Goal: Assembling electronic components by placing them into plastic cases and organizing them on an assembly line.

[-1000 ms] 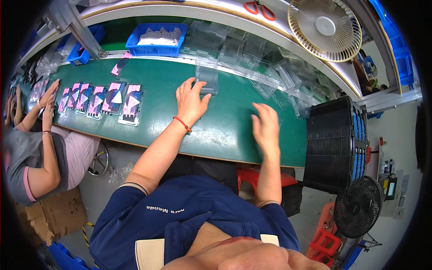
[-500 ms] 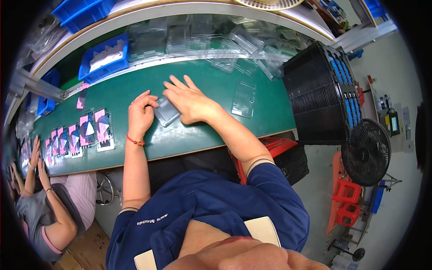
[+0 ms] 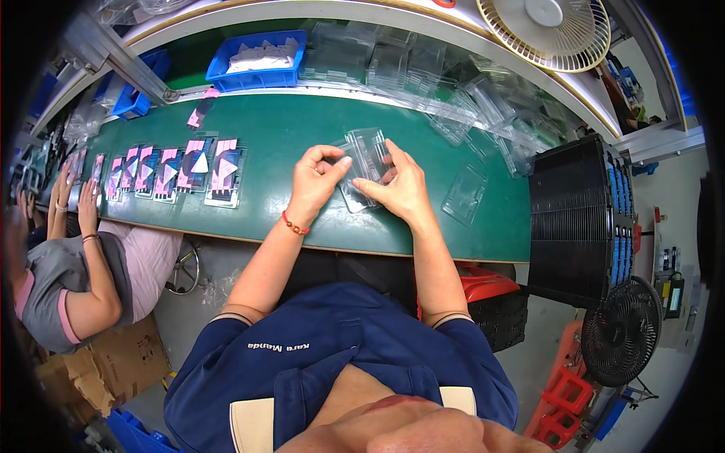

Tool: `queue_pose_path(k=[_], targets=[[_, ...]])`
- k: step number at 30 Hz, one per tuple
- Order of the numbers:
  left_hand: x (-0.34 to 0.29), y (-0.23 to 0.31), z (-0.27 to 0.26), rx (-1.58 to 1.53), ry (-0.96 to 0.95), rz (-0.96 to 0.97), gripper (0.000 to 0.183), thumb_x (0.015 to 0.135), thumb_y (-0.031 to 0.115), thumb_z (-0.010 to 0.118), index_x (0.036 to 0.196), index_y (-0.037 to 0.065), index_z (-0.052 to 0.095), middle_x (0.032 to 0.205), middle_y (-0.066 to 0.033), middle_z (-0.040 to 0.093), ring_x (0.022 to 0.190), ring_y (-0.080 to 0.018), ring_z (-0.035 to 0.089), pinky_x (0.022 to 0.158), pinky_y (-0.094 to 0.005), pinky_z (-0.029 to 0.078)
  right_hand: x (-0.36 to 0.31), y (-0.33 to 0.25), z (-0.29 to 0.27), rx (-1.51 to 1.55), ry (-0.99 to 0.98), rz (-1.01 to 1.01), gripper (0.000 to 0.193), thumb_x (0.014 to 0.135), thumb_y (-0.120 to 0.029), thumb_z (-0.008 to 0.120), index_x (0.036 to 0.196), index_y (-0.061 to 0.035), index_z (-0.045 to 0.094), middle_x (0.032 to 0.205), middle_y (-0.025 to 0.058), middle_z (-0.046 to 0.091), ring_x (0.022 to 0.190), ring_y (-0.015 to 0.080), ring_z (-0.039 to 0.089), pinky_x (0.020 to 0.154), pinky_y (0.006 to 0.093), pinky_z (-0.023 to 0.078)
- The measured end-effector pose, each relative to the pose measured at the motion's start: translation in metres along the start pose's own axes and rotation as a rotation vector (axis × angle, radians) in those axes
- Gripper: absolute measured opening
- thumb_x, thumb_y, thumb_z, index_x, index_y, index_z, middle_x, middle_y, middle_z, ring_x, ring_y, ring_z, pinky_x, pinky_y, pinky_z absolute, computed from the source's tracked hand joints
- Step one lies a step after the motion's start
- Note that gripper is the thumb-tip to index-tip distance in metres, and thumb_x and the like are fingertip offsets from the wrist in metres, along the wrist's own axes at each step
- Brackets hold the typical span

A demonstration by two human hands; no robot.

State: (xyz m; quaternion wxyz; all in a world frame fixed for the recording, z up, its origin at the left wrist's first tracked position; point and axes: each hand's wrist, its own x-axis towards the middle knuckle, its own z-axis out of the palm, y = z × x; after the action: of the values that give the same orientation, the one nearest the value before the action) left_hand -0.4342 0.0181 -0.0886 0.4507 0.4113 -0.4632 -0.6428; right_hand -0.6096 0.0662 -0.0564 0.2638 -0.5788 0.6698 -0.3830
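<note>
The green tabletop (image 3: 272, 196) backs clear plastic (image 3: 368, 155) apparently between both grips (image 3: 313, 181) (image 3: 402, 185).

You have open green tabletop (image 3: 264, 136) between your left hand (image 3: 312, 181) and the pink-marked packs (image 3: 224, 175); rightward, a clear tray (image 3: 464, 195) and black stack (image 3: 570, 219) obstruct you.

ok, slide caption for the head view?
Left hand and right hand hold clear plastic packaging over a green bench, with pink-and-black pieces lined up to the left.
</note>
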Motion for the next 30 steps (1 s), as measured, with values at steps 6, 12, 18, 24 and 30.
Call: queue_pose_path(k=[6, 12, 18, 24, 30], targets=[[0.001, 0.004, 0.011, -0.113, -0.212, -0.038, 0.008, 0.090, 0.009, 0.067, 0.092, 0.003, 0.063, 0.063, 0.0045, 0.049, 0.054, -0.0010, 0.042, 0.046, -0.0155, 0.032, -0.007, 0.003, -0.001, 0.127, 0.012, 0.074, 0.098, 0.061, -0.042, 0.085, 0.133, 0.0103, 0.046, 0.104, 0.0199, 0.063, 0.077, 0.0206, 0.063, 0.069, 0.0315, 0.053], [0.010, 0.017, -0.019, -0.472, -0.217, -0.125, 0.013, 0.095, 0.015, 0.059, 0.088, 0.005, 0.059, 0.073, -0.0013, 0.056, 0.056, -0.0057, 0.048, 0.038, -0.0186, 0.034, -0.021, 0.011, -0.033, -0.502, 0.231, 0.114, 0.082, 0.069, -0.047, 0.078, 0.122, 0.0112, 0.055, 0.105, 0.0259, 0.064, 0.093, 0.0344, 0.063, 0.080, 0.0409, 0.052], [0.011, 0.016, -0.085, -0.651, -0.239, 0.015, 0.015, 0.095, 0.010, 0.052, 0.086, 0.000, 0.058, 0.096, -0.0123, 0.059, 0.066, -0.0126, 0.056, 0.037, -0.0209, 0.044, -0.027, -0.016, 0.002, -0.541, 0.128, -0.201, 0.083, 0.066, -0.051, 0.078, 0.124, 0.0045, 0.055, 0.126, 0.0296, 0.053, 0.113, 0.0418, 0.050, 0.099, 0.0476, 0.040], [-0.004, 0.014, -0.102, -0.321, -0.016, -0.140, 0.012, 0.091, 0.011, 0.061, 0.090, -0.001, 0.061, 0.092, -0.0077, 0.060, 0.055, -0.0096, 0.050, 0.039, -0.0195, 0.039, -0.005, -0.020, 0.050, -0.492, 0.101, -0.193, 0.083, 0.065, -0.041, 0.079, 0.128, 0.0047, 0.051, 0.121, 0.0285, 0.056, 0.111, 0.0410, 0.052, 0.096, 0.0455, 0.044], [-0.017, 0.011, -0.043, 0.308, 0.183, 0.230, 0.023, 0.086, 0.011, 0.070, 0.106, 0.002, 0.065, 0.090, -0.0023, 0.061, 0.054, -0.0016, 0.046, 0.049, -0.0176, 0.038, -0.006, -0.006, 0.025, -0.105, 0.117, -0.099, 0.078, 0.065, -0.038, 0.082, 0.125, 0.0034, 0.054, 0.108, 0.0208, 0.064, 0.096, 0.0322, 0.063, 0.083, 0.0381, 0.051]])
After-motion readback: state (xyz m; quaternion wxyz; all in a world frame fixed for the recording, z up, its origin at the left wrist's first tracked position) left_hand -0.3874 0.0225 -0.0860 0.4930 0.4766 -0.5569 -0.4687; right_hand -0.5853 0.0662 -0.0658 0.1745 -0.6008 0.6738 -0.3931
